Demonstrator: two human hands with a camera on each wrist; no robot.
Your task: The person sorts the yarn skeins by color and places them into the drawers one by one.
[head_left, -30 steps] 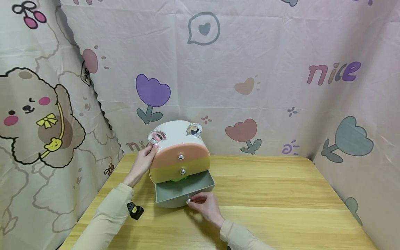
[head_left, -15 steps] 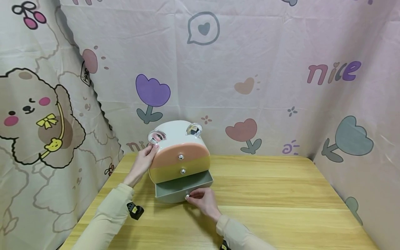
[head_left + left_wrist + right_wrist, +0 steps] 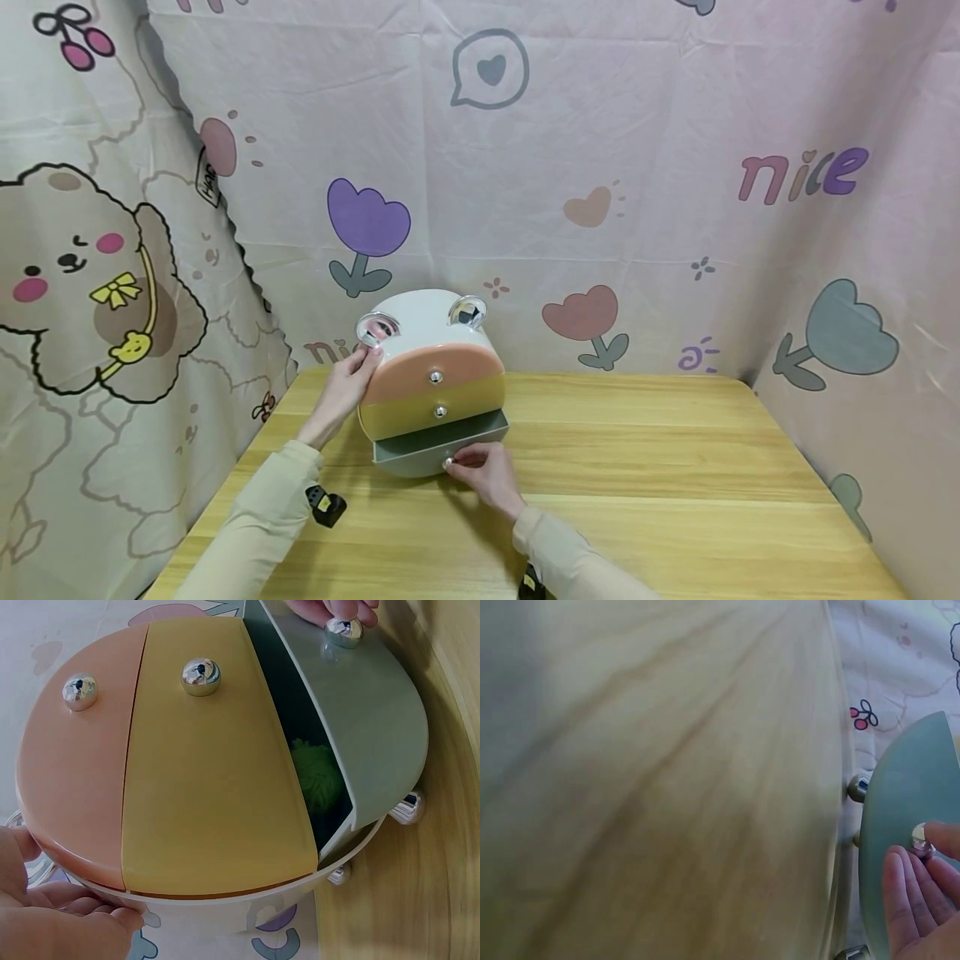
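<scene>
A small rounded drawer box (image 3: 420, 302) with a white top and two silver rings stands on the table. Its orange (image 3: 401, 371) and yellow (image 3: 405, 415) drawers are closed, each with a silver knob. The bottom grey-green drawer (image 3: 408, 466) sticks partway out. My right hand (image 3: 491, 479) pinches that drawer's silver knob (image 3: 921, 841) between thumb and fingers. At the upper left side, by one ring, my left hand (image 3: 345, 390) grips the box. Inside the gap of the drawer, a green fuzzy ball (image 3: 318, 777) shows in the left wrist view, partly hidden by the drawer front.
The box rests on silver feet (image 3: 409, 808) on a wood-grain table (image 3: 675, 467). A printed cloth (image 3: 487, 183) hangs right behind it and along both sides. A small black device (image 3: 326, 506) sits at the left wrist.
The grey-green drawer has slid further into the box, the right hand moving back with it on the knob. The green ball has gone out of sight in the head view. The left hand stays put.
</scene>
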